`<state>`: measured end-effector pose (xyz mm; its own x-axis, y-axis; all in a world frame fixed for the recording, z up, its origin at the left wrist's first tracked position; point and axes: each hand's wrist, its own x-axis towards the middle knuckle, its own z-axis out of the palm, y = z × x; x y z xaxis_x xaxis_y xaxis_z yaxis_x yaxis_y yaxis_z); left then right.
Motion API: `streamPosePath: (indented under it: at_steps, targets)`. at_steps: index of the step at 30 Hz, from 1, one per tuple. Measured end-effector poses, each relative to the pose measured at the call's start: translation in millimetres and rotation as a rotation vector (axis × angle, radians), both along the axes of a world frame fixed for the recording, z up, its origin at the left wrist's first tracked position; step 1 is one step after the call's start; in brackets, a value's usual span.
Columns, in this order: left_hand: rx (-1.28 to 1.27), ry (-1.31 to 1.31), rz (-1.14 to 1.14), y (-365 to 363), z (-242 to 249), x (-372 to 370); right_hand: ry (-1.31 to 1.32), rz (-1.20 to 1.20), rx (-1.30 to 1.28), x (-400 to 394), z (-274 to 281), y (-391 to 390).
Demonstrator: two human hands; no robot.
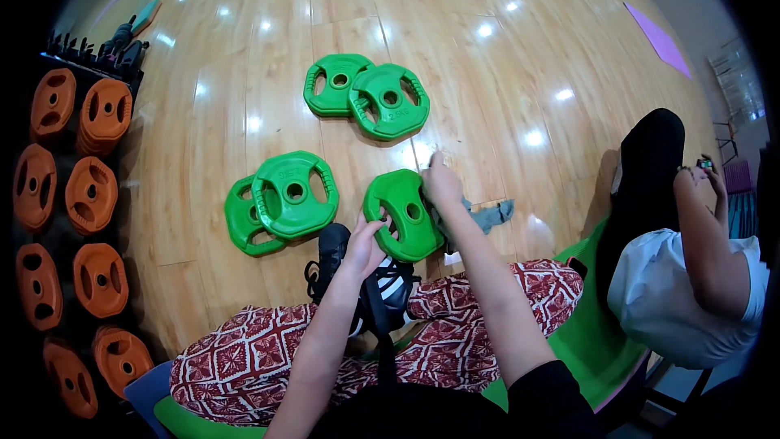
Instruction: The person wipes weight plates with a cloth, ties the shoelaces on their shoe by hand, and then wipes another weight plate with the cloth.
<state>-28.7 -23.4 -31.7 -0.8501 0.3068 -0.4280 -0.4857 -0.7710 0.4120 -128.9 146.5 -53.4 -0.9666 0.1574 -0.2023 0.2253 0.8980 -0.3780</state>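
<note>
A green weight plate (412,234) stands tilted in front of me, near my shoes. My left hand (363,250) is closed on its left side, with the thumb at the grip opening. At the plate's right edge is my right hand (443,184), fingers curled in. A grey cloth (491,215) trails from under that hand and wrist onto the floor; the fingers' hold on it is partly hidden. Left of the held plate, a green plate (294,215) overlaps another green plate (241,223). Farther off, a green plate (396,118) rests partly on another (329,102).
Stacks of orange weight plates (101,195) stand on a dark rack at the left. A seated person in a white shirt (658,293) is close on my right. Beneath me is a green bench surface (569,341). A purple mat (658,41) lies far right on the wooden floor (268,41).
</note>
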Motion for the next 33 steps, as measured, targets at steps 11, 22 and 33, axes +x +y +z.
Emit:
streamPosePath:
  at_steps: [11, 22, 33]
  targets:
    - [-0.015, -0.013, -0.012, -0.5, 4.6, -0.7, -0.009, 0.062, 0.065, 27.2, -31.6, 41.9]
    - [0.066, -0.009, 0.0, -0.4, 0.4, -1.8, 0.232, -0.025, -0.238, 7.9, -5.5, 12.1]
    - [-0.018, -0.012, -0.009, 0.9, 0.6, -0.9, 0.015, 0.245, 0.141, 43.3, -3.8, 24.4]
